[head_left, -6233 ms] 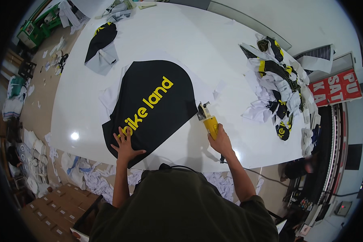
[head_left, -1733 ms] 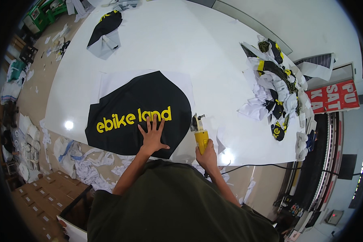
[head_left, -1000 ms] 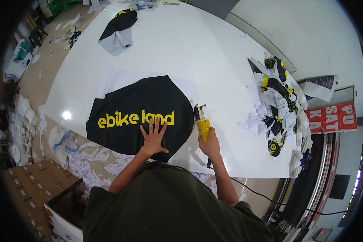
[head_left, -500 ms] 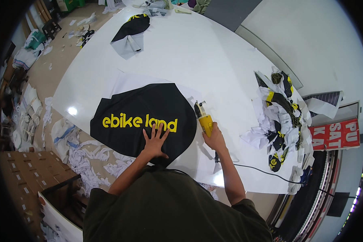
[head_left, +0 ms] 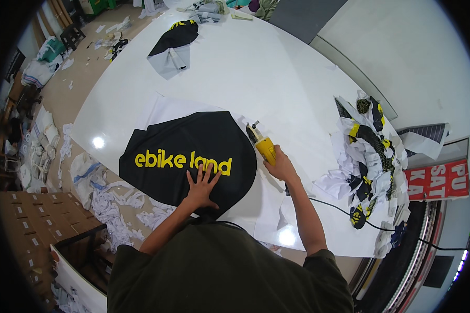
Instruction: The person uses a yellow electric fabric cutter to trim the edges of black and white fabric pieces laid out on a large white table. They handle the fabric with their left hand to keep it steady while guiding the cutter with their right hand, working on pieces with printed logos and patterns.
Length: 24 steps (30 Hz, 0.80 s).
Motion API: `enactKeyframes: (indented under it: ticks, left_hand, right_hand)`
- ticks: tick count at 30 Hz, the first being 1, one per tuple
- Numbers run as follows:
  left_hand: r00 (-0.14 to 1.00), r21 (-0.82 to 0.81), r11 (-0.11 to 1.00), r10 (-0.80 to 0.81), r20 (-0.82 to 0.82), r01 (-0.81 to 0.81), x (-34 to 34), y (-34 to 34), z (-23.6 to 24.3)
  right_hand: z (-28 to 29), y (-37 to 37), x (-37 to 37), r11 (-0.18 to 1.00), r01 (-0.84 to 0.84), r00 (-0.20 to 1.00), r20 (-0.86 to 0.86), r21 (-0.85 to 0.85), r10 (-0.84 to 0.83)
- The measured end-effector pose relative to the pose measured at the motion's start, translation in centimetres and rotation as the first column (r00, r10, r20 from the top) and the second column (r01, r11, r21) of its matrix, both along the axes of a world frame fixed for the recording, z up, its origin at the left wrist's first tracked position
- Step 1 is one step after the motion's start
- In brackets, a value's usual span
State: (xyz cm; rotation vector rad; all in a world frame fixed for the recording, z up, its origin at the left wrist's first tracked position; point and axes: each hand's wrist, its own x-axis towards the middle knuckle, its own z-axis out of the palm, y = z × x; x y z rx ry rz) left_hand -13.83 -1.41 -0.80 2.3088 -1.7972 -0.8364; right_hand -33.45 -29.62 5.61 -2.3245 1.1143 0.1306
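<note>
A large black fabric piece with yellow lettering lies flat on the white table. My left hand presses on it with spread fingers, just below the lettering. A yellow handheld electric cutter is gripped in my right hand. Its metal cutting head sits close by the right edge of the black fabric; I cannot tell whether the blade touches it. White sheet material shows beneath the fabric's far edge. A black power cord runs from the cutter toward the right.
Cut scraps in white, black and yellow pile up along the table's right side. Another black piece lies at the far end on a light sheet. White offcuts litter the floor left of the table, beside stacked cardboard boxes.
The cutter and my right hand have moved farther along the fabric's right edge, away from me. My left hand stays pressed on the fabric. The whole view has shifted slightly.
</note>
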Motion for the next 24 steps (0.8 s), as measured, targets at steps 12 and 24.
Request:
enactKeyframes:
  ticks: [12, 24]
  left_hand:
    - [1.000, -0.008, 1.000, -0.008, -0.002, 0.008, 0.2, 0.0, -0.6]
    - [1.000, 0.001, 1.000, -0.009, -0.004, 0.009, 0.2, 0.1, -0.5]
  right_hand:
    - [0.2, -1.2, 4.5, 1.000, -0.017, 1.000, 0.026, 0.004, 0.016]
    - [-0.8, -2.3, 9.3, 0.999, -0.013, 0.999, 0.031, -0.032, 0.014]
